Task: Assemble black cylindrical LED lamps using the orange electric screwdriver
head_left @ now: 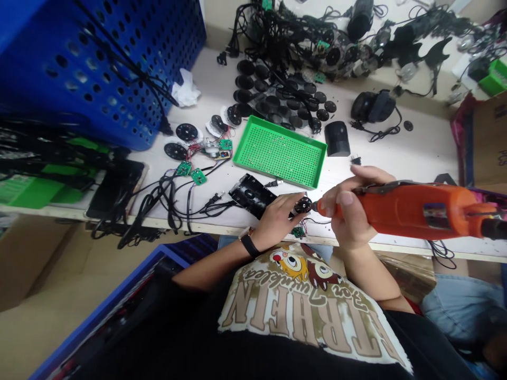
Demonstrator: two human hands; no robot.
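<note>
- your left hand [277, 221] is closed on a small black round part [304, 205], held above the bench edge;
- your right hand [348, 203] is wrapped around an orange electric screwdriver [412, 214], its tip just beside the part;
- a green perforated tray [279, 152] lies beyond your hands;
- black plastic discs [273, 95] lie farther on

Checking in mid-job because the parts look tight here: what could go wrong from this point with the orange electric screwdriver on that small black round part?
The orange electric screwdriver in the right hand has its tip close to the small black round part held by the left hand. A slip could catch the left fingers. The small green circuit board lies by the white table's front edge, under the left hand, and might get knocked off.
</note>
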